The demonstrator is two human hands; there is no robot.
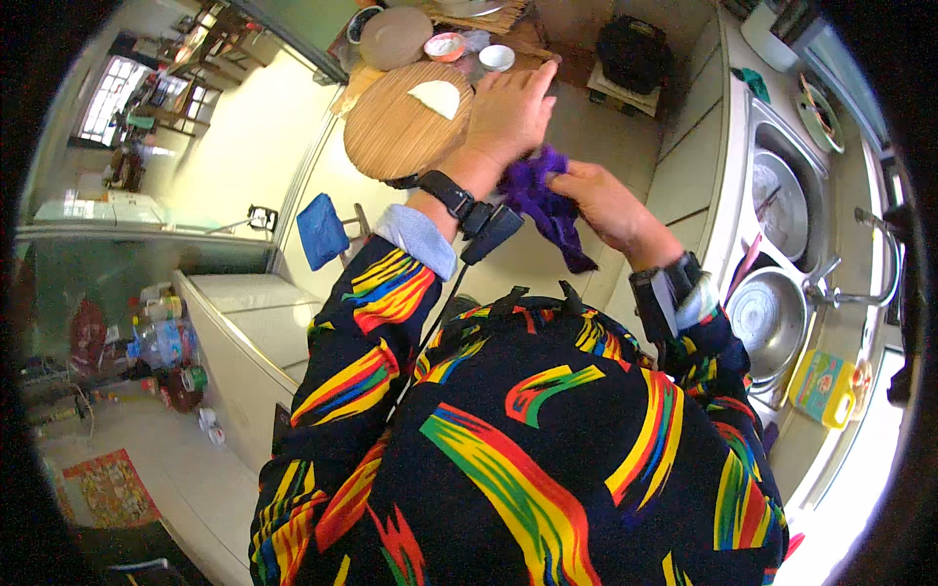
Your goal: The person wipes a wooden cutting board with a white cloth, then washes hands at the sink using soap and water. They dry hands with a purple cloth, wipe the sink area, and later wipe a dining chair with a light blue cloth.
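My right hand (pixel 608 207) is closed on a purple cloth (pixel 547 210), whose loose end hangs down. The bunched upper part of the cloth lies against the heel of my left hand (pixel 510 115). That left hand is stretched out with its fingers extended, and I see nothing held in it. Just to its left is a round wooden board (pixel 386 132), partly behind my wrist. On the board lies a flat white half-round piece (pixel 437 98), possibly dough; I cannot tell for sure.
Beyond the board stand a white bowl (pixel 496 59), a red-rimmed bowl (pixel 445 47) and a round brown lid (pixel 396 37). On the right are a double sink with a metal pan (pixel 767 322), a faucet (pixel 840 293) and a yellow jug (pixel 823 389). A blue bag (pixel 321 231) hangs left.
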